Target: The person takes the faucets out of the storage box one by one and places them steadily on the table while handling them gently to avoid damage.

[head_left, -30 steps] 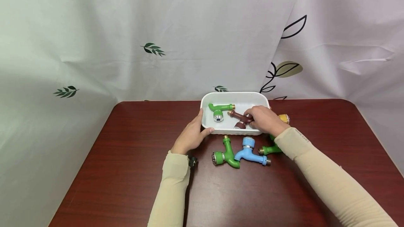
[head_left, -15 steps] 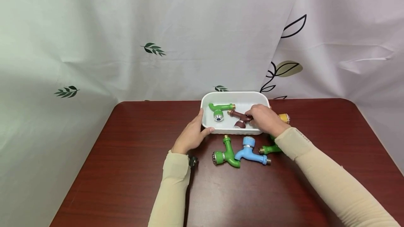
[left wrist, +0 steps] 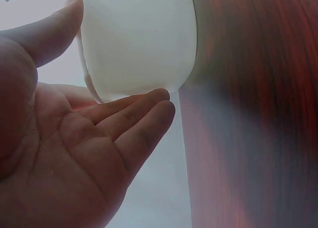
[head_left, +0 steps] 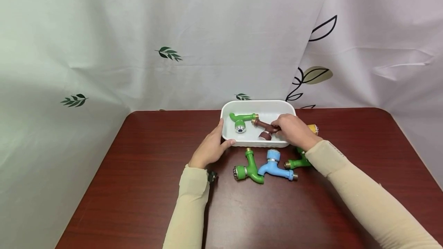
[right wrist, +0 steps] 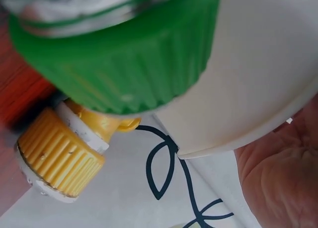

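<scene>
A white tray (head_left: 259,144) sits at the table's back edge, holding a green tap (head_left: 243,118) on its left and a dark brown tap (head_left: 265,126) on its right. My right hand (head_left: 294,130) reaches over the right rim and grips the brown tap by its right end; those fingertips are partly hidden. At the front left corner, my left hand (head_left: 210,147) rests against the tray, thumb at the front rim and straight fingers along the left side. The left wrist view shows those fingers (left wrist: 144,131) touching the outer wall.
In front of the tray lie a green tap (head_left: 252,168), a light blue tap (head_left: 275,169) touching it, and another green tap (head_left: 297,163) partly under my right wrist. A yellow tap (right wrist: 62,153) lies right of the tray. Behind hangs a white curtain (head_left: 194,80).
The brown tap has shifted slightly right and back inside the tray, its brass end now near the green tap's, and my right hand with it. The left hand stays in place.
</scene>
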Action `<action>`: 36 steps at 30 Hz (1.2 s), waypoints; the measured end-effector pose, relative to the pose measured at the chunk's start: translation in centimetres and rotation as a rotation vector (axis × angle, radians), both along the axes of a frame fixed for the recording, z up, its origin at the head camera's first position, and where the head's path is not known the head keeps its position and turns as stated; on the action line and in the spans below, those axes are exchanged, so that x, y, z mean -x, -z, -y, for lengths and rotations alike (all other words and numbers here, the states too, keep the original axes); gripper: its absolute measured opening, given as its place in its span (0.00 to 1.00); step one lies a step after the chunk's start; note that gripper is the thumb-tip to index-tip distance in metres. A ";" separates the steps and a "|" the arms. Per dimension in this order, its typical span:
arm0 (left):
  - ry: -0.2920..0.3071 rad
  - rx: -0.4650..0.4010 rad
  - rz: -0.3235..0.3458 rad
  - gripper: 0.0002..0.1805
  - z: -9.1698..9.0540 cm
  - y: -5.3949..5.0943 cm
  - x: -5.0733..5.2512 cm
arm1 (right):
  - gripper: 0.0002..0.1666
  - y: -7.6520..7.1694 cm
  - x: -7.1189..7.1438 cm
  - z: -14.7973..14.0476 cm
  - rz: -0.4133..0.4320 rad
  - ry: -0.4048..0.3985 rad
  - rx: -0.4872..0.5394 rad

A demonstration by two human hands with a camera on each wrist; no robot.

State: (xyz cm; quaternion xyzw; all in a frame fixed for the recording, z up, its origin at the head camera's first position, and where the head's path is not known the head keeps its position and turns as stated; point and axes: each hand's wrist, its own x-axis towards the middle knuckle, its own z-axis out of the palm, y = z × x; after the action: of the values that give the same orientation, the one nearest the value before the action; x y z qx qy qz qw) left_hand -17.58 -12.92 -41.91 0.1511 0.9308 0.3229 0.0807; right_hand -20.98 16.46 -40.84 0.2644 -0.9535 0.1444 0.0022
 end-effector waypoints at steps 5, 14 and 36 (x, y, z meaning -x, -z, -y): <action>0.000 0.005 0.005 0.50 0.0 0.0 0.0 | 0.13 -0.3 -0.2 -0.4 -0.021 0.002 0.029; -0.001 0.003 0.004 0.50 0.0 0.0 0.0 | 0.12 -0.8 -1.0 -1.2 -0.059 0.026 0.070; -0.002 0.000 -0.003 0.49 0.0 0.3 0.2 | 0.20 -2.1 -3.9 -1.6 -0.199 0.045 0.209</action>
State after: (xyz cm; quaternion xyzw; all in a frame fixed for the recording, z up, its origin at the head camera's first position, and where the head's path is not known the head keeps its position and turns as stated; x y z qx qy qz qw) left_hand -17.77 -12.94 -42.17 0.1507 0.9311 0.3226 0.0789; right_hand -17.13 18.03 -38.77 0.2544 -0.9341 0.2157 0.1276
